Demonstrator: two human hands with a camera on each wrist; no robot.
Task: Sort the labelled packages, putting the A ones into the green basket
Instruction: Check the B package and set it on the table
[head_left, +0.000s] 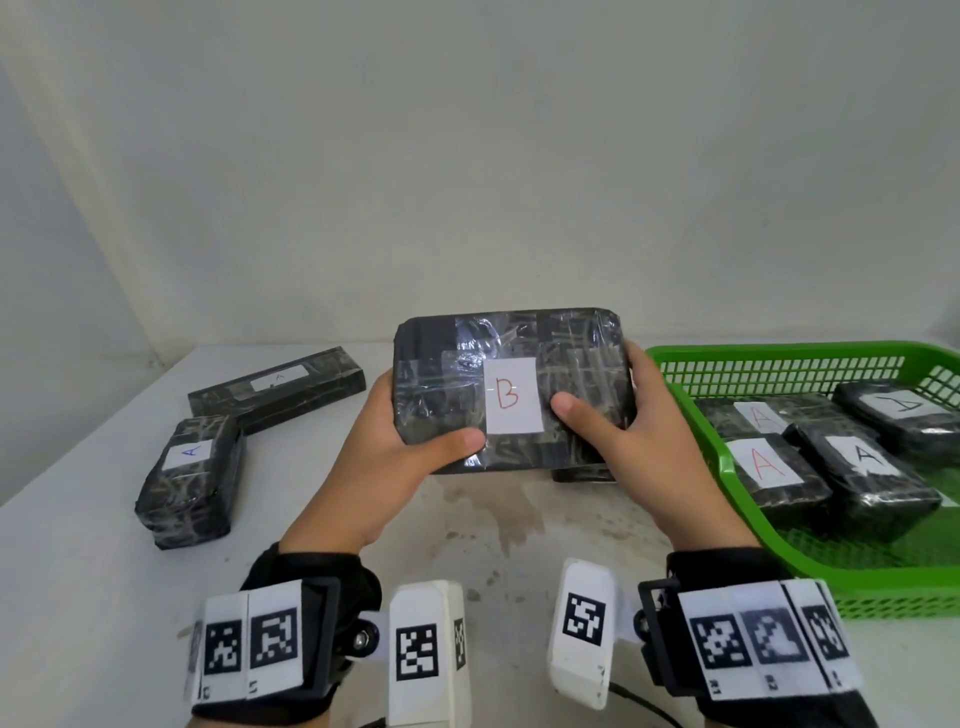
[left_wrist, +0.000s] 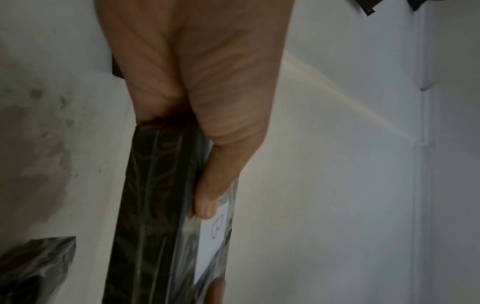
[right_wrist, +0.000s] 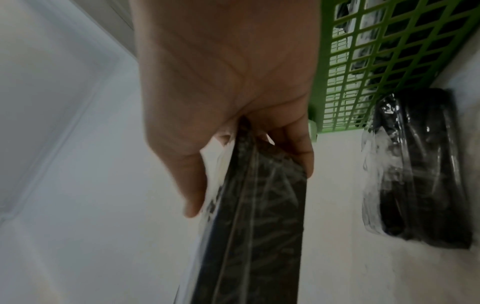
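A large black wrapped package with a white label marked B (head_left: 511, 364) is held up above the table, label facing me. My left hand (head_left: 395, 441) grips its left edge, thumb on the front. My right hand (head_left: 618, 426) grips its right edge, thumb beside the label. The same B package (left_wrist: 155, 205) shows edge-on in the left wrist view and as B package (right_wrist: 259, 216) in the right wrist view. The green basket (head_left: 727, 467) stands at the right and holds several A packages (head_left: 862, 467). On the table at the left lie a short A package (head_left: 189, 480) and a long A package (head_left: 278, 389).
Another black package (right_wrist: 415, 174) lies on the table against the basket's left wall, partly hidden behind the held one in the head view. The white table (head_left: 493, 530) is stained in the middle. A plain wall stands close behind.
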